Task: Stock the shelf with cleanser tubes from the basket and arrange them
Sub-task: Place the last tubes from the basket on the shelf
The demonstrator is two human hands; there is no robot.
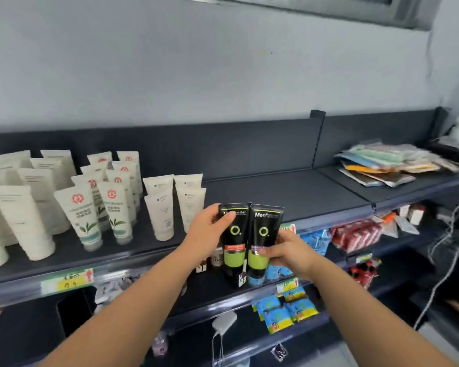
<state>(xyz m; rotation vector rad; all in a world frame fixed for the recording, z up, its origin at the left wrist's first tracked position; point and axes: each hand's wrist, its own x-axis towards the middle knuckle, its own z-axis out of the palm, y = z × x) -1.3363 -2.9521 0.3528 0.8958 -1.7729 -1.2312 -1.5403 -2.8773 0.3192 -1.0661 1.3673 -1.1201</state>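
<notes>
Two black cleanser tubes with green bands are held upright side by side in front of the dark top shelf [281,194]. My left hand [207,230] grips the left black tube [235,242] near its top, thumb across the label. My right hand [286,251] holds the right black tube [263,239] at its middle. Both tubes hang caps down just before the shelf's front edge. Rows of white cleanser tubes [88,215] stand on the shelf's left part, with four plain white tubes [162,210] closest to my left hand. The basket is out of view.
Flat packets [382,165] are piled at the right end of the top shelf, past a divider [316,139]. Lower shelves hold red packs [355,234] and blue sachets [284,311]. White cables [448,247] hang at the right. A yellow price tag [69,282] sits on the shelf rail.
</notes>
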